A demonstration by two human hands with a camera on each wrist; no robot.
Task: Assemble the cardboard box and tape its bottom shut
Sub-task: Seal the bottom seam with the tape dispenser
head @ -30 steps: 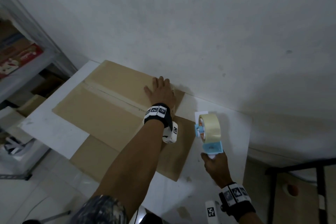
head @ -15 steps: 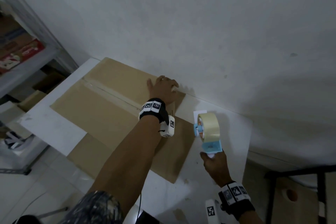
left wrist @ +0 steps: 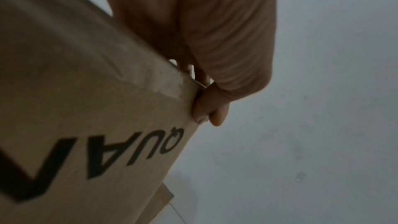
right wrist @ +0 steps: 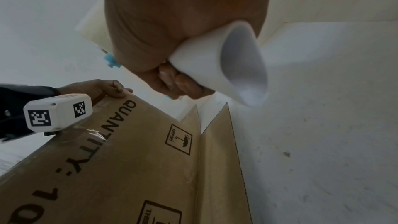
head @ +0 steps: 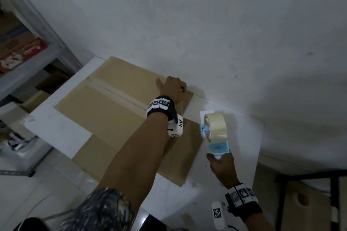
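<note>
Your left hand (head: 173, 88) had its fingers curled over the far edge of the flattened cardboard box (head: 116, 116), which lay on the white table (head: 56, 131) against the wall. Your right hand (head: 222, 167) was wrapped round the handle of the tape dispenser (head: 214, 131), held just beside the box. Lifting that far edge evenly would likely have opened the box square; the dispenser needed keeping well off the flaps until the bottom was folded.
</note>
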